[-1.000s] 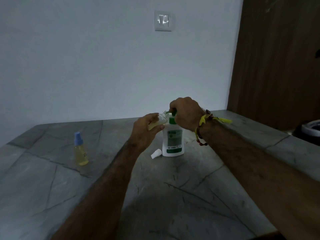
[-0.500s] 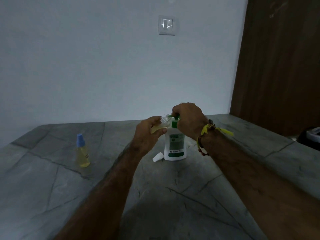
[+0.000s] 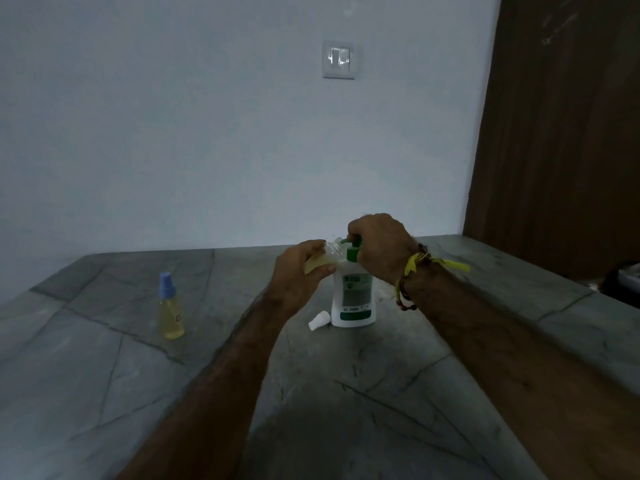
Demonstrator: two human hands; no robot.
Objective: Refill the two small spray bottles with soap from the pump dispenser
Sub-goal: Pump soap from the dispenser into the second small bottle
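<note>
Head view: the left hand (image 3: 301, 271) grips an open spray bottle (image 3: 323, 262), fingers and thumb curled round its body, and holds it tilted with its clear neck right at the green spout of the dispenser (image 3: 353, 294). Yellowish liquid shows in the part of the bottle visible between the fingers. The right hand (image 3: 379, 247) is clenched over the green pump head, its fingers wrapped down around it; a yellow thread and a string of beads circle that wrist. The dispenser is white with a green label and stands upright on the grey stone counter (image 3: 346, 403), about midway along its width and toward the wall. A small white cap (image 3: 318, 320) lies on its side on the counter, just beside the left foot of the dispenser. Well apart to the left stands a second bottle (image 3: 170, 311), upright, filled with yellow liquid and closed with a blue sprayer top. A light switch (image 3: 339, 59) sits on the pale wall behind, and a brown wooden panel (image 3: 561, 133) fills the right side.
</note>
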